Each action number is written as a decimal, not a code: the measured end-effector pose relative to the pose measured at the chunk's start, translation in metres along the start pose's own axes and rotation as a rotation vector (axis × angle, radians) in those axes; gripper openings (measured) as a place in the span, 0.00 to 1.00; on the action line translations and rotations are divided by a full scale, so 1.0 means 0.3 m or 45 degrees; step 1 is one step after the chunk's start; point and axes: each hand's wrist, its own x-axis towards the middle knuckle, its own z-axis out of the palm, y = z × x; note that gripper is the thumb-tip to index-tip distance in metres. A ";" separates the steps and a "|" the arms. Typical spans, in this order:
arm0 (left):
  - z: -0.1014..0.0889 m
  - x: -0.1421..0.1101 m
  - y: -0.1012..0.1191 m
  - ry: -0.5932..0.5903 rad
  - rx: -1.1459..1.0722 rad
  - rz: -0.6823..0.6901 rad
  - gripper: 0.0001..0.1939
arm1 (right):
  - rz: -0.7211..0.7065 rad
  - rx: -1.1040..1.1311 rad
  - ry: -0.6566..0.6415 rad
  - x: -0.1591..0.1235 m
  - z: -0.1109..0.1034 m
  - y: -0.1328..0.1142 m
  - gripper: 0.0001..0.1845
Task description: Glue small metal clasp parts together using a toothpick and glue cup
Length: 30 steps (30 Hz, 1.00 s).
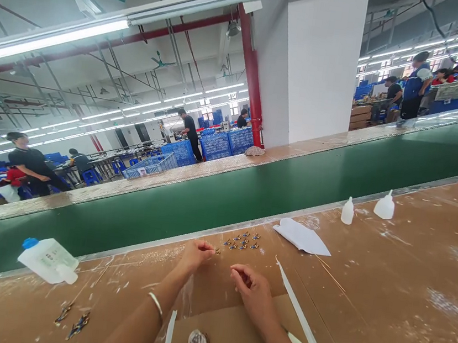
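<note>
My left hand (196, 255) rests on the brown cardboard-covered bench (404, 304), fingers pinched on a tiny dark piece at its tip. My right hand (251, 292) lies just right of it, fingers curled, thumb and forefinger pressed together; what they hold, if anything, is too small to see. A cluster of several small blue-and-gold parts (241, 241) lies just beyond both hands. A bracelet sits on my left wrist.
A green conveyor belt (251, 196) runs behind the bench. A white bottle with a blue cap (49, 260) lies at left, two small dropper bottles (347, 211) and white paper (302, 237) at right. White strips (302, 319) lie near my right arm. People work in the background.
</note>
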 end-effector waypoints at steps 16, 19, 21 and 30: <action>-0.266 -0.154 -0.112 0.183 0.353 -0.028 0.07 | 0.274 0.086 0.055 -0.006 -0.018 0.024 0.29; -0.372 -0.360 -0.191 0.267 0.496 -0.097 0.08 | 0.282 0.044 0.049 -0.008 -0.017 0.041 0.28; -0.407 -0.482 -0.249 0.317 0.588 -0.141 0.09 | 0.288 0.014 0.061 -0.012 -0.017 0.049 0.27; -0.422 -0.679 -0.373 0.393 0.895 -0.109 0.10 | 0.261 -0.044 0.118 -0.022 -0.040 0.067 0.24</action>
